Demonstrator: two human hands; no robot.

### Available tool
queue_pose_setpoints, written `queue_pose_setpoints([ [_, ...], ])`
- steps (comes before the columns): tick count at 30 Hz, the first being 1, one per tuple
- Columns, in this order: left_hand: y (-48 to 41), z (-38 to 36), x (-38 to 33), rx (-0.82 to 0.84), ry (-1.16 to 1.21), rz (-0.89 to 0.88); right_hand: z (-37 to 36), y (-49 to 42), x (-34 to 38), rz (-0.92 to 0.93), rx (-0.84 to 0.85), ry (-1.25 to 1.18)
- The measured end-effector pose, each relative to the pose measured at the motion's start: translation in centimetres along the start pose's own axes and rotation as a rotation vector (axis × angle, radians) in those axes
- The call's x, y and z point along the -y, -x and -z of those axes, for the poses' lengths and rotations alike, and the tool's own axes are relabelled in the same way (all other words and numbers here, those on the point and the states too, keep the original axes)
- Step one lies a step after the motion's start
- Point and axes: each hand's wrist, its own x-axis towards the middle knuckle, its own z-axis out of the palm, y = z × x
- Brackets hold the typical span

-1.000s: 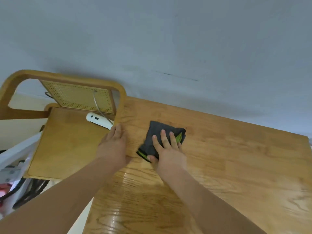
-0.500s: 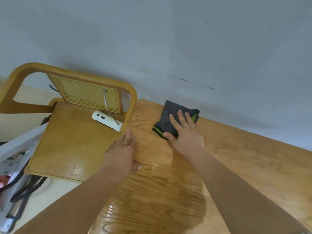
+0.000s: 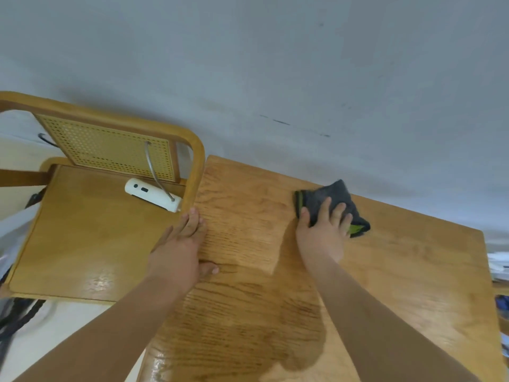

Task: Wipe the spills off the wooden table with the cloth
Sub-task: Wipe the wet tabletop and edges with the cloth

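Now pressing the right hand [image 3: 322,238] flat onto the dark grey cloth [image 3: 326,195], fingers straight and slightly spread across its near part, thumb at its left edge. No curl round anything, only palm-down contact. Bunched under and just beyond those fingertips, with a green-trimmed corner poking out to the right of the little finger and another green edge just above the thumb. Resting the left hand [image 3: 179,252] flat as well, well apart to the left of the cloth, fingers straight and close together, thumb out to the right, along the left edge of the wooden table [image 3: 399,271]. Between the two forearms, nearer than the hands, a darker patch [image 3: 248,326] on the wood; wet or shadow, cannot tell. Just left of the left hand, a wooden chair [image 3: 82,244] with a white device [image 3: 150,193] lying on its seat, near the left fingertips. Beyond both hands, a plain grey wall [image 3: 275,64].
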Motion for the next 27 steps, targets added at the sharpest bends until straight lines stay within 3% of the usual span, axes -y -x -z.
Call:
queue_pose_setpoints([
  [6, 0.3, -0.4, 0.2, -0.007, -0.020, 0.013, -4.3, 5.0, 10.8, 0.647, 0.096, 0.152],
  [8, 0.1, -0.4, 0.1, -0.010, -0.045, 0.027, -4.2, 3.6, 12.8, 0.772, 0.111, 0.172],
  [13, -0.5, -0.4, 0.2, 0.040, -0.074, 0.050, -2.8, 0.1, 16.2, 0.822, 0.180, 0.233],
  [20, 1.0, -1.2, 0.8, 0.043, 0.021, 0.035, -3.3, 2.9, 15.4, 0.776, 0.182, 0.260],
  [27, 11.1, -4.3, 5.8, -0.247, 0.262, 0.078, -6.4, 11.8, 10.3, 0.812, 0.198, 0.315],
])
